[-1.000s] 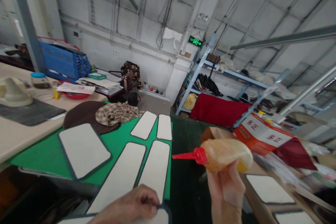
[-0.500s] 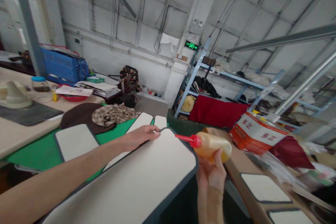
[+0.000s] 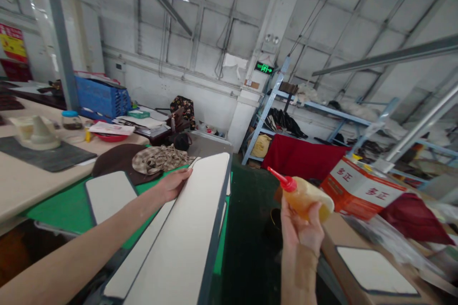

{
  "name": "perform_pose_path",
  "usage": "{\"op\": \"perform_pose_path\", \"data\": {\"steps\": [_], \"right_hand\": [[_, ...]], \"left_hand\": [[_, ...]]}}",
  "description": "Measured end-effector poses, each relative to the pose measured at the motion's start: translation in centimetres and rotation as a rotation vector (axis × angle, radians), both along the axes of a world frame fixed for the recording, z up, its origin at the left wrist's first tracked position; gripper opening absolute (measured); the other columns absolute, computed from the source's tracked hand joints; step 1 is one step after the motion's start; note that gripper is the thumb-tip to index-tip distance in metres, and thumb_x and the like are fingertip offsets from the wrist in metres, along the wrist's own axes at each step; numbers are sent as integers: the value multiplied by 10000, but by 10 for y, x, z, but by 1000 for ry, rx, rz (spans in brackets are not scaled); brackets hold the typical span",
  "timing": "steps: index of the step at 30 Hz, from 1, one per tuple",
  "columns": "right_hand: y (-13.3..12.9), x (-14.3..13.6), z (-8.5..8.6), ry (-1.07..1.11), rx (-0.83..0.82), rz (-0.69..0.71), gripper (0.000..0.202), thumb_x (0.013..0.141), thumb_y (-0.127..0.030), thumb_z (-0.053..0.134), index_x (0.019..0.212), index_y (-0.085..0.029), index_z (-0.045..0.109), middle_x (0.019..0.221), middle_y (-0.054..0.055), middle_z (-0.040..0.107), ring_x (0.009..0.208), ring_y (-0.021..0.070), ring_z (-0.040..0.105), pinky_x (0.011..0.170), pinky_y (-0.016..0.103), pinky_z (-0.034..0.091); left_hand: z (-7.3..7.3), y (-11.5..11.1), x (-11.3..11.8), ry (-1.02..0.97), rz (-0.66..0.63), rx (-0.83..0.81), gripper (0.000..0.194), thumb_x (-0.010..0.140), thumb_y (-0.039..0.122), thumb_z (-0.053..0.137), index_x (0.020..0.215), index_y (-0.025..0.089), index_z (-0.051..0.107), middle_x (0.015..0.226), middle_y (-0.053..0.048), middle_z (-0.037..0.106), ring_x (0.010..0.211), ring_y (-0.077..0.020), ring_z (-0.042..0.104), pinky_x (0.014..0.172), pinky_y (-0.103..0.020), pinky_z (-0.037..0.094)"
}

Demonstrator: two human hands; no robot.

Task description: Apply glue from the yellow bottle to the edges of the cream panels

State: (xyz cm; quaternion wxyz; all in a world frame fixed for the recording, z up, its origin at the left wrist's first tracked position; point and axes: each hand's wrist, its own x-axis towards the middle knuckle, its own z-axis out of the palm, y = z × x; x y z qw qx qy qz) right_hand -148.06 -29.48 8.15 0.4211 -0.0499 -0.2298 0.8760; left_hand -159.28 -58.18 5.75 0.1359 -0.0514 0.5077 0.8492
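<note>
A long white panel with a dark edge [image 3: 189,228] slants up from the bottom centre, and my left hand [image 3: 175,183] grips its left edge near the top. Beneath and left of it lies another white panel [image 3: 143,255] on a green surface [image 3: 59,209]. Out to the right, my right hand [image 3: 302,226] is wrapped round a clear squeeze bottle [image 3: 307,196] of yellowish liquid. Its red nozzle [image 3: 281,178] points up and left, apart from the panel.
At left, a shorter white panel [image 3: 109,195] lies by a checked cloth [image 3: 157,158]. A beige table [image 3: 10,186] holds a blue-lidded jar [image 3: 71,120]. At right are an orange-and-white carton [image 3: 361,188] and a white piece [image 3: 375,269].
The long panel has tilted and shifted left with my left hand. My right hand has moved right with the bottle, away from the panel's edge. The camera view has turned slightly.
</note>
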Motion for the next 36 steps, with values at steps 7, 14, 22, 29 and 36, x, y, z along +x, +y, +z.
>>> {"op": "perform_pose_path", "data": {"steps": [7,14,22,29,36], "right_hand": [[-19,-9,1,-12,6,-3,211,846,-281,714,1026,-172,690,915,20,773,896,176,739,766,328,653],[-33,-20,2,-41,21,-9,245,879,-309,686,1086,-177,681,1022,40,760,959,184,724,782,334,648],[-36,-28,21,40,131,-14,375,753,-318,816,1084,-192,694,1055,15,760,994,184,713,776,311,636],[-29,-31,38,28,348,-13,623,557,-418,946,1095,-208,713,1023,22,782,906,193,732,748,279,617],[-49,-34,42,-26,504,128,679,454,-484,954,1052,-249,738,976,52,782,924,295,728,1085,580,449]], "left_hand": [[-61,-5,39,-71,-166,16,460,547,354,952,839,143,666,754,-62,753,666,-225,715,642,-296,554],[-34,-31,49,-96,-377,19,873,449,390,998,1221,168,654,1022,-112,779,944,-274,733,838,-338,562],[12,-50,9,208,-332,-122,674,608,461,909,1155,122,708,948,-96,785,721,-229,719,688,-299,569],[65,-90,-35,563,-632,-544,224,681,86,818,905,82,799,860,-37,784,898,-252,703,796,-231,521],[88,-89,-2,264,-940,-456,308,568,-52,808,826,117,814,738,-9,769,823,-285,716,793,-290,545]]}}
